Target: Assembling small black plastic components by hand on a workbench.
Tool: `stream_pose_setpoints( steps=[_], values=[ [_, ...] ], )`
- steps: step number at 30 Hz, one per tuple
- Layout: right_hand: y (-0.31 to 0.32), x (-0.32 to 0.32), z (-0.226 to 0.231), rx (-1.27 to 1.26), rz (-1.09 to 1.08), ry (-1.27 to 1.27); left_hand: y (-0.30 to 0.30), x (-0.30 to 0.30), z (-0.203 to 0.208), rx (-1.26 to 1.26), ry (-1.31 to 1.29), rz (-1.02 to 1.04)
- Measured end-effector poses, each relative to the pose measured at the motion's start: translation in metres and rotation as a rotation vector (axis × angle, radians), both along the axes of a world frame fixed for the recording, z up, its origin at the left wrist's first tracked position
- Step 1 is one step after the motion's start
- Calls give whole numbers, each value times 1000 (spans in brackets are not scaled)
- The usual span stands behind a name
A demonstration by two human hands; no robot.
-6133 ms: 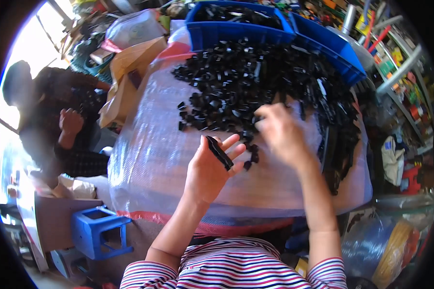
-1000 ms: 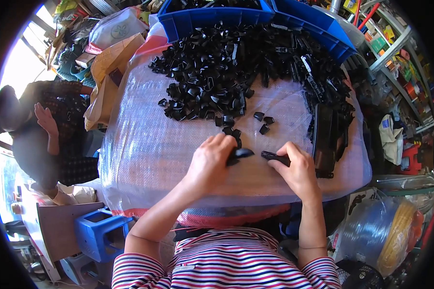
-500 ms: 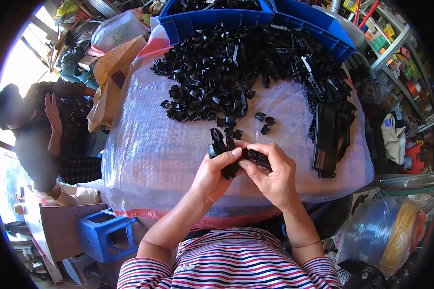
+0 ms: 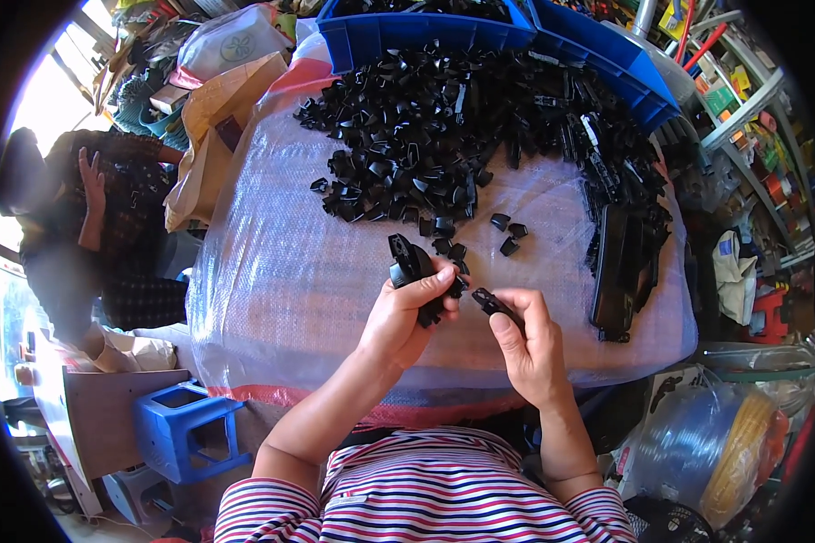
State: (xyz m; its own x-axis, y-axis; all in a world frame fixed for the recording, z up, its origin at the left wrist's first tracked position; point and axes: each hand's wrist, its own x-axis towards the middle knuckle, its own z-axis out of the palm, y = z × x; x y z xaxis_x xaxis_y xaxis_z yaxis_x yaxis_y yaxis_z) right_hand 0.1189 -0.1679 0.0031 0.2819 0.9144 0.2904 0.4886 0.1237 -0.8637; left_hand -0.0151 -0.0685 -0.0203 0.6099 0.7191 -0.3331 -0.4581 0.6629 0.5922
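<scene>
Head view: on the near side of the black pile (image 4: 398, 154), the left hand (image 4: 400, 315) grips several black parts (image 4: 407, 257); the right hand (image 4: 536, 351), formerly against it, now stands apart, pinching one slender piece (image 4: 500, 309), apparently unjoined.

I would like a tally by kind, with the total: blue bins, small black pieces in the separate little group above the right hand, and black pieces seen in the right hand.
Blue bins: 2
Small black pieces in the separate group: 3
Black piece in the right hand: 1
Total: 6
</scene>
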Motion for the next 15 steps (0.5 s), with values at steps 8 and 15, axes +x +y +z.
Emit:
stream_pose_setpoints(
  steps=[8,15],
  values=[
    [0,-1,2,-79,32,17,-9,3,4,140,62,50],
    [0,-2,3,-91,21,4,-18,5,3,192,88,161]
  ],
)
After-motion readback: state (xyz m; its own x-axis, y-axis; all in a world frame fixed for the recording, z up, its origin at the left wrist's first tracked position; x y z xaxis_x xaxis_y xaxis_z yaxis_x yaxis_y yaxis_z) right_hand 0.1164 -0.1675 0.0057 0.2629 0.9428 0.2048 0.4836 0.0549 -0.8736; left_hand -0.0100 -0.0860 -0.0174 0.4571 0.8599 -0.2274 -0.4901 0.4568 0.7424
